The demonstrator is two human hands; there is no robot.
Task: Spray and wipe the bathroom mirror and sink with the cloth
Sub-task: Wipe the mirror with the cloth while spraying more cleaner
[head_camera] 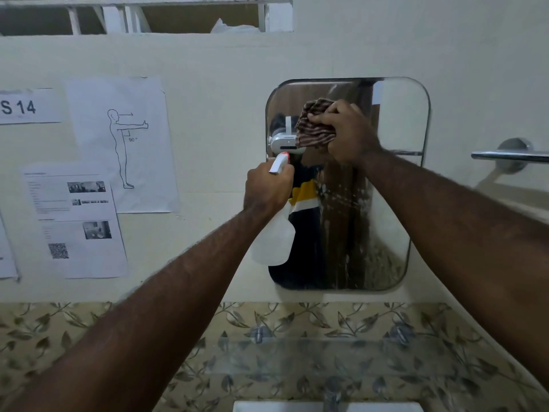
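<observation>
Right hand presses my bunched cloth against the mirror; left hand grips the spray bottle.

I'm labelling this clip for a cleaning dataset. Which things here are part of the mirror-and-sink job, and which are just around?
In the job:
- mirror
- striped cloth, in the right hand
- spray bottle, in the left hand
- sink

Just around:
- wall papers
- towel bar
- glass shelf
</observation>
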